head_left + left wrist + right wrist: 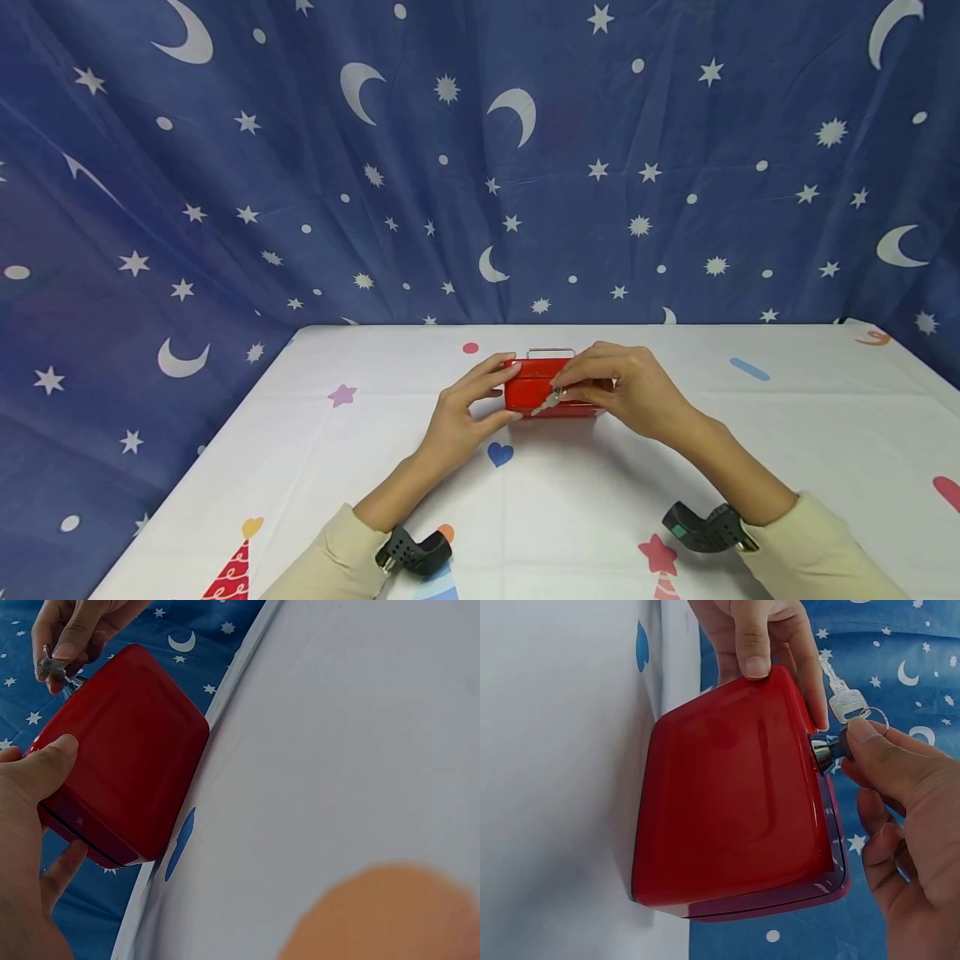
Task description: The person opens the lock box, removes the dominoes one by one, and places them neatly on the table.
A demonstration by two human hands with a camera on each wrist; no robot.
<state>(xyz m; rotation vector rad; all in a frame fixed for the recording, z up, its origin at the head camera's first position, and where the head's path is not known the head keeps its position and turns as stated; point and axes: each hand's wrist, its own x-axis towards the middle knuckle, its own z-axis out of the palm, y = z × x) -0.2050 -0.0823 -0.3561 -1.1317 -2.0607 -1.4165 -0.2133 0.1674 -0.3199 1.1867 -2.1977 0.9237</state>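
A small red cash box [529, 392] with a wire handle [551, 351] on top stands at the table's far middle. My left hand [467, 407] grips its left end, thumb and fingers spread over the edges. At the front, my right hand [641, 390] pinches the dark head of a key [845, 745] at the silver lock [823, 754]. The key's blade is hidden, apparently inside the lock. From the same ring [886, 718] hangs a second silver key [848, 703], loose beside the box. The lid looks closed.
The box stands on a white tablecloth [405, 417] printed with coloured shapes. Behind and to the left hangs a blue curtain [420, 167] with moons and stars. Each wrist wears a black strap device [705, 531].
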